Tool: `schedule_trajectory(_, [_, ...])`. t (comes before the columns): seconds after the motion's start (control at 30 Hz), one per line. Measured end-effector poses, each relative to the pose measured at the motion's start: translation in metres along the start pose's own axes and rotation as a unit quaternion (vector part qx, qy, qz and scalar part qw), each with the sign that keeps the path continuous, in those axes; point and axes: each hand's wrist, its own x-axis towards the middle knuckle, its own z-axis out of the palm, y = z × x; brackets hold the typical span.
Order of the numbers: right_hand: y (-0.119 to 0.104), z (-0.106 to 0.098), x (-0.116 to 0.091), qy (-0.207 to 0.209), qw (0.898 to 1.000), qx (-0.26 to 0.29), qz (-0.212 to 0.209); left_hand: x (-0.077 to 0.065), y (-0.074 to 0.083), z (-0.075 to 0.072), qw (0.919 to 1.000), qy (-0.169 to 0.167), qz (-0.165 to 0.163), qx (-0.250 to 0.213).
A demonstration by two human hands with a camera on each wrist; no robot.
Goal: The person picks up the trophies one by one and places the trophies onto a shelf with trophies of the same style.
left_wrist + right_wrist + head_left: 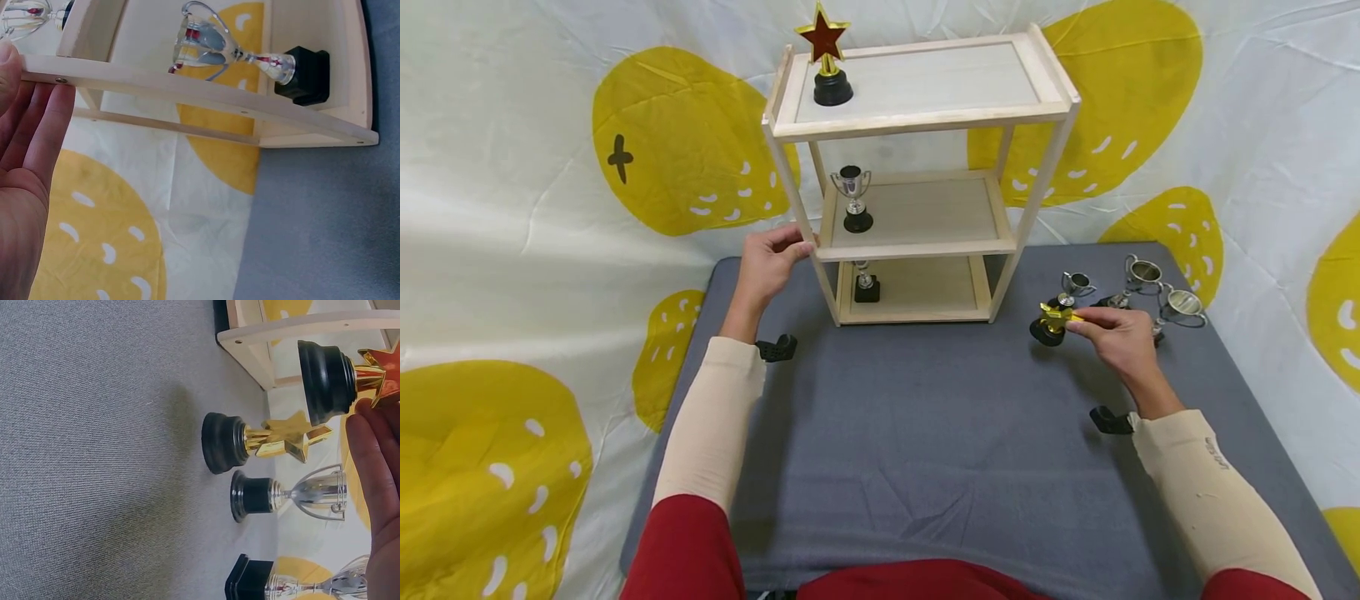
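Observation:
My left hand [767, 262] grips the left post of the wooden shelf rack [917, 250] at middle-shelf height, with fingers behind it in the left wrist view. Between the fingertips of my right hand [1116, 337] is a star trophy [328, 381] with a black base, held above the grey table on the rack's right. Just below it in the right wrist view stands a second star trophy [284, 439], gold on a black base. Beside that are a small silver cup trophy [322, 492] and a larger silver one [312, 587]. The head view largely overlaps the two star trophies.
A red-faced star trophy [825, 50] stands at the top shelf's left end. Silver cup trophies stand at the left of the middle shelf [852, 196] and bottom shelf [867, 286]. Larger silver cups [1182, 304] stand at the table's right; patterned cloth [542, 275] hangs behind.

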Motion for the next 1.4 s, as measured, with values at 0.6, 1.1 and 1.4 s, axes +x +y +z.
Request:
schedule_trajectory(0.6, [-0.010,0.004,0.002,-0.016,1.000,0.007,-0.015,0.001,-0.001,0.000,0.9999,0.001,0.010,-0.005])
schedule_trajectory(1.1, [-0.016,0.009,0.002,-0.029,0.999,0.014,-0.041,0.000,-0.004,0.000,1.0000,0.007,0.000,-0.002])
schedule_trajectory(1.4, [-0.019,0.011,0.002,-0.027,0.998,0.015,-0.058,0.002,-0.006,0.000,0.9999,0.003,0.007,-0.010])
